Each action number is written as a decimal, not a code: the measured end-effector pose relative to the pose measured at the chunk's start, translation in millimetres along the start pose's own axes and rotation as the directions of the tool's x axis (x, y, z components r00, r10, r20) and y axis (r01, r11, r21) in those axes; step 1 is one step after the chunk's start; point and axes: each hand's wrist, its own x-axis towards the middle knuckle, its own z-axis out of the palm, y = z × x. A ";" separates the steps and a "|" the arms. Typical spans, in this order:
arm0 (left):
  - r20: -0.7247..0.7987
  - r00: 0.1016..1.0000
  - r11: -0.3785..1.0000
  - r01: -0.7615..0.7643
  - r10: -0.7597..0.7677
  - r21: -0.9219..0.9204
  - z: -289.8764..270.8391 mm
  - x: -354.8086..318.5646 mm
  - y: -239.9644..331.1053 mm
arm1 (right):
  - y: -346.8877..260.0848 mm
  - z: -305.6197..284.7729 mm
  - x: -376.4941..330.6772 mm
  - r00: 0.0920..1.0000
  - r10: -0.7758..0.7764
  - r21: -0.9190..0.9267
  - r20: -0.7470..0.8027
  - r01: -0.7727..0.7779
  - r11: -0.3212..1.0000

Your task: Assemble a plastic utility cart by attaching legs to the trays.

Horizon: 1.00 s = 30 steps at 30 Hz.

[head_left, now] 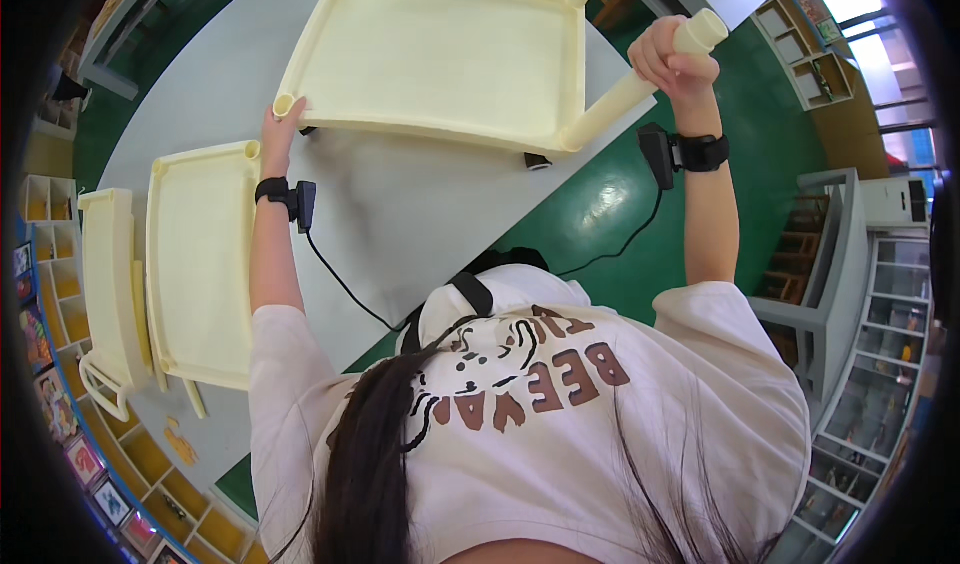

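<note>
A cream plastic shelf tray (430, 49) with a raised rim lies on the table in front of me, on dark casters. My right hand (676, 59) is wrapped round the upper part of a cream tube post (617, 107), which stands at the tray's near right corner. The post's narrower open end sticks out above my fist. At the near left corner, my left hand (281, 129) grips the tray's edge beside a round, open socket (284, 104). Its fingers are partly hidden by the rim. Two more posts rise from the far corners, cut off by the picture's top.
A second cream tray (205, 264) and another tray on its side (108, 274) lie at the left of the grey table (370, 244), with a white looped handle (103, 389) and small yellowish pieces (180, 442). Cables run from both wrist devices. Shelves and a grey bench (830, 284) surround the green floor.
</note>
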 end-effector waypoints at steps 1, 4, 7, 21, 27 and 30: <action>-0.009 0.998 0.998 -0.062 0.063 0.008 3.0 -0.8 0.4 | 0.0 2.3 -1.5 0.994 0.015 -0.049 -0.105 -0.020 0.999; -0.012 0.993 0.993 -0.115 0.116 0.033 2.7 -6.3 -1.1 | -0.3 3.4 -6.6 0.984 0.022 -0.068 -0.178 -0.034 0.997; 0.002 0.997 0.991 -0.082 0.083 0.110 -2.8 -15.5 -8.5 | -0.6 3.1 -11.5 0.973 0.007 -0.082 -0.230 -0.026 0.996; -0.085 0.993 0.804 -0.020 0.087 0.594 -43.7 -114.9 -17.7 | 2.3 17.3 -7.8 0.645 -0.307 -0.338 -0.700 0.080 0.938; -0.093 0.993 0.864 -0.013 0.069 0.503 -52.1 -165.8 -10.4 | 0.6 29.5 12.8 0.462 -0.458 -0.514 -0.759 0.006 0.858; -0.144 0.987 0.864 0.137 -0.076 0.485 -51.5 -182.9 -21.6 | -0.3 32.1 15.5 0.363 -0.539 -0.616 -0.760 -0.136 0.776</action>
